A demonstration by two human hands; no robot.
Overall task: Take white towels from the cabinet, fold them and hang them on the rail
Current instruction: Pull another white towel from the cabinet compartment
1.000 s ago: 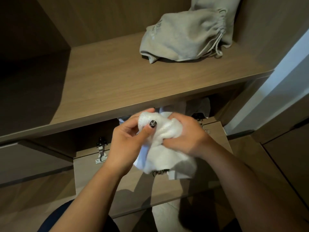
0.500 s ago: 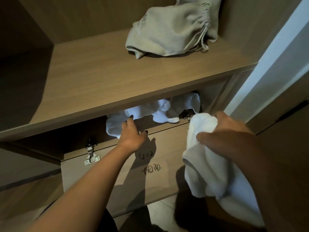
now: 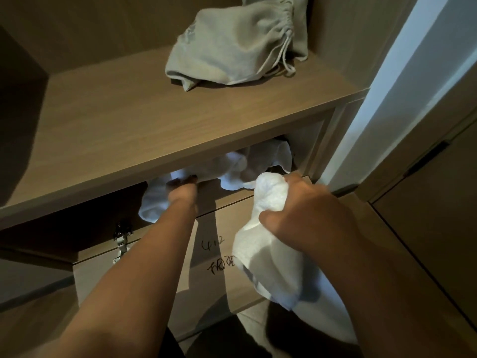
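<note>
Towels are the concern, and the risks run across the frame from left to right. At the lower left a metal hinge joins the drop-down door to the cabinet, and a trailing corner of cloth could catch on it as it comes out. Just right of that, in the middle of the frame, the left hand reaches into the dark gap under the shelf and rests against the crumpled towels in the cabinet. Its fingertips are hidden under the shelf edge, so I cannot tell whether it has hold of anything. The heap looks tangled, and I judge that a blind pull could drag several pieces out at once and spill them over the door onto the floor. To the right, the right hand is clenched around a bunched white towel, whose loose end hangs down at the lower centre, in front of the door with the handwritten marks. That end could brush the floor or slip free if the grip loosens while attention is on the other hand. At the top centre a grey drawstring bag lies on the shelf, well apart from both hands and unlikely to be disturbed.
</note>
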